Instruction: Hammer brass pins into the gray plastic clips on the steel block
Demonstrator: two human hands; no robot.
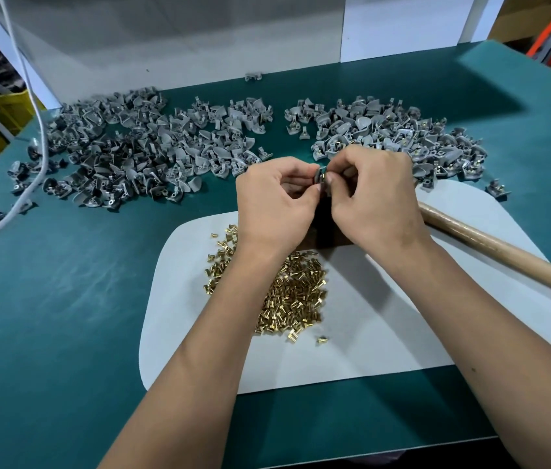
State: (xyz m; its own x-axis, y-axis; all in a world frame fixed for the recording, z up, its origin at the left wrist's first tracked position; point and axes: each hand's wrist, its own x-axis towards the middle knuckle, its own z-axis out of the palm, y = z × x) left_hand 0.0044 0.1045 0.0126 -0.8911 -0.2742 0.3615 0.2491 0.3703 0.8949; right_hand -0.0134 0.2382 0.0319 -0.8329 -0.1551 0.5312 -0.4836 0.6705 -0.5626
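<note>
Green counter (64, 299) with white mat (385, 326), seen from my head camera.
My left hand (274, 201) and right hand (372, 194) together pinch one gray clip (321, 176) above the brass pins (297, 296); loose clips (138, 154) lie beyond.

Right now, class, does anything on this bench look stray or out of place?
Yes: one gray clip lies alone by the back wall, apart from both piles, and a cable trails across the left pile.
</note>
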